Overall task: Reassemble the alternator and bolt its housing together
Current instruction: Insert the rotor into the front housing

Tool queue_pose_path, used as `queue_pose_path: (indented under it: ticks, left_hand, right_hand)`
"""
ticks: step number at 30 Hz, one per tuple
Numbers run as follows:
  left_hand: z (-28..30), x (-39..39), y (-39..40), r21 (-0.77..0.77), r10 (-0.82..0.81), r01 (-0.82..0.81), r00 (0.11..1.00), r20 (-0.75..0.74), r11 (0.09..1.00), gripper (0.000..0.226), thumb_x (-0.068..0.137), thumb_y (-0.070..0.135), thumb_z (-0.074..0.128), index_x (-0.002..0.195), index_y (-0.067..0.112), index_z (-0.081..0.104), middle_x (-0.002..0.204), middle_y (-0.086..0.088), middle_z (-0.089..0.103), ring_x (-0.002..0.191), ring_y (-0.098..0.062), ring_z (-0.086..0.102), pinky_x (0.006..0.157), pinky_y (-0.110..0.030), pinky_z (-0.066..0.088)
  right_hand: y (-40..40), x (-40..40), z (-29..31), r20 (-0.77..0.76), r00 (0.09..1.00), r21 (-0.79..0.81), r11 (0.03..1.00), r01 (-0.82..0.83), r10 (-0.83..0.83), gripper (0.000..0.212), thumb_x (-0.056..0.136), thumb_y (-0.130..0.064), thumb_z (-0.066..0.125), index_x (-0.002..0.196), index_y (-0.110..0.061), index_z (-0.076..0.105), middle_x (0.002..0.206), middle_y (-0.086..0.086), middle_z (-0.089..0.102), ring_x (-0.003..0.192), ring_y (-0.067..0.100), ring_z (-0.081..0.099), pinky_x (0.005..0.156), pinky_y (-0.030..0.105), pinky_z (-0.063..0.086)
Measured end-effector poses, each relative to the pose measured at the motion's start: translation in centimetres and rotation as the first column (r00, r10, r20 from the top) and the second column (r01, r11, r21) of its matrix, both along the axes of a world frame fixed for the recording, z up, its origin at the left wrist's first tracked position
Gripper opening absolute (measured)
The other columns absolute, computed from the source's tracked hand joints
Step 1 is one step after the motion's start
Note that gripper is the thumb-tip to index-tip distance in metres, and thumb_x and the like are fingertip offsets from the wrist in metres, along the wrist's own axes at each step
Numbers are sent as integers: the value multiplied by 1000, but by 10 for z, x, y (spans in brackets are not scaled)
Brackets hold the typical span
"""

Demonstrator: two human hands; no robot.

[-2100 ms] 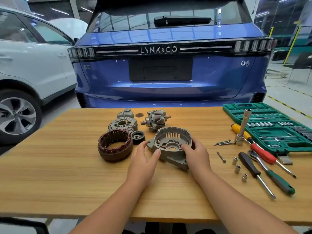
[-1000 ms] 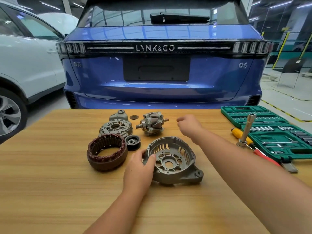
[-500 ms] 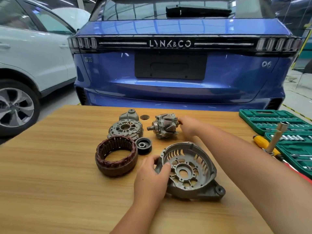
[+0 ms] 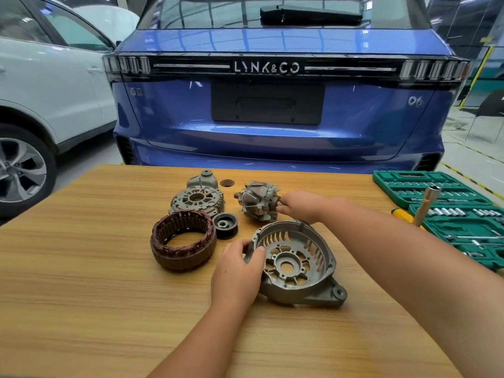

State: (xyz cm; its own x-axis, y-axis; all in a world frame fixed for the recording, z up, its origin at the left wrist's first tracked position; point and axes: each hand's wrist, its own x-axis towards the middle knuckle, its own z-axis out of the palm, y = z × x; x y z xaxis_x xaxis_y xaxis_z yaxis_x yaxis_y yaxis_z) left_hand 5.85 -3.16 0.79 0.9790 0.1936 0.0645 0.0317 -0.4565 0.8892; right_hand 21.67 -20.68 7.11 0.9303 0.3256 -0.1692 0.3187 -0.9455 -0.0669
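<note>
L hand [image 4: 236, 271] gripped the near-left rim of the open housing half [image 4: 296, 264], thumb hooked over the rim's inner edge, other fingers curled round the outside wall. Housing sat bowl-up on the wooden table [image 4: 81, 296], mounting ear pointing to the near right.

R hand [image 4: 301, 205] reached across behind the housing and pinched the right shaft end of the rotor [image 4: 257, 204] btwn fingertips; grip narrow, fingers bunched on the shaft. Rotor lay on its side, just beyond the housing's far rim, apart from it. Can't tell whether it was lifted off the table or resting.

Left of the housing: copper-wound stator ring [image 4: 183, 240], close to the L hand but not touching. Small pulley [image 4: 225, 224] sat btwn stator and rotor. Behind those, the other housing half [image 4: 197, 199] lay flat, w/ a small grey cover piece [image 4: 203, 180] and a dark washer [image 4: 227, 183] at the far edge.

Far right: green socket set case [image 4: 447, 208], open, w/ a ratchet extension [image 4: 425, 204] standing tilted beside a yellow screwdriver handle [image 4: 401, 214]. Blue car [image 4: 272, 126] parked right behind the table, white car [image 4: 49, 85] at left.
</note>
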Motion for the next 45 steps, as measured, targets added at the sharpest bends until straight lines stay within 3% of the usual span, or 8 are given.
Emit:
queue_pose_path:
  ticks: [5, 10, 13, 20, 26, 30, 36, 45]
  left_hand:
    - [0, 0, 0, 22, 1, 0, 1000, -20, 1000, 17, 99, 45, 52, 110, 38, 64, 108, 17, 64, 98, -5, 59, 85, -38, 53]
    - [1, 0, -1, 43, 3, -2, 999, -34, 999, 21, 96, 42, 52, 85, 30, 66, 78, 9, 70, 79, -12, 64, 70, -41, 53]
    - [0, 1, 0, 35, -3, 5, 999, -38, 999, 24, 96, 42, 52, 81, 29, 65, 74, 8, 69, 74, -13, 64, 61, -38, 48]
    - [-5, 5, 2, 59, -11, 12, 1000, -29, 998, 25, 98, 48, 49, 87, 32, 65, 77, 11, 69, 77, -10, 63, 60, -32, 43]
    - [-8, 6, 2, 77, -11, 13, 1000, -20, 997, 23, 98, 49, 48, 88, 34, 62, 75, 14, 66, 74, -5, 60, 57, -30, 39]
    - [-8, 5, 1, 70, -23, 25, 999, -34, 997, 29, 91, 53, 43, 85, 34, 63, 75, 12, 67, 73, -7, 63, 58, -31, 44]
    - [-7, 3, 1, 102, -39, 42, 999, -36, 994, 33, 94, 53, 41, 99, 33, 66, 82, 10, 68, 79, -13, 64, 59, -31, 40]
    - [-9, 2, -1, 164, 15, -16, 1000, 5, 986, 52, 108, 53, 28, 76, 28, 59, 76, 7, 61, 77, -14, 57, 57, -31, 33]
  right_hand:
    - [-7, -3, 25, 78, 997, -41, 999, -8, 11, 40, 109, -45, 31, 89, -20, 54, 85, 0, 57, 76, 13, 53, 66, 34, 38]
    - [1, -6, 45, 104, 994, -146, 989, -12, 27, 42, 109, -45, 31, 77, -23, 48, 82, 0, 54, 73, 14, 51, 64, 34, 36]
    - [9, -8, 48, 115, 993, -186, 982, -16, 38, 43, 109, -44, 32, 74, -24, 45, 80, -1, 53, 71, 13, 50, 67, 34, 38]
    - [29, -7, 62, 138, 989, -261, 965, -7, 45, 39, 109, -44, 32, 95, -17, 57, 84, 0, 55, 80, 21, 56, 73, 38, 44]
    - [48, 4, 91, 127, 989, -352, 936, -31, 80, 37, 107, -43, 40, 91, -15, 58, 83, -2, 57, 72, 14, 52, 67, 34, 40]
    - [55, 2, 116, 38, 999, -423, 906, -20, 39, 43, 105, -45, 44, 83, -12, 60, 79, 5, 61, 64, 20, 59, 59, 33, 44]
    - [44, -27, 158, -12, 1000, -368, 930, 13, -19, 46, 105, -43, 47, 81, -7, 60, 70, 9, 56, 58, 24, 61, 58, 30, 51]
    - [31, -92, 188, 30, 1000, -321, 947, 9, 0, 44, 105, -37, 49, 75, -7, 58, 61, 7, 53, 53, 23, 54, 62, 31, 49]
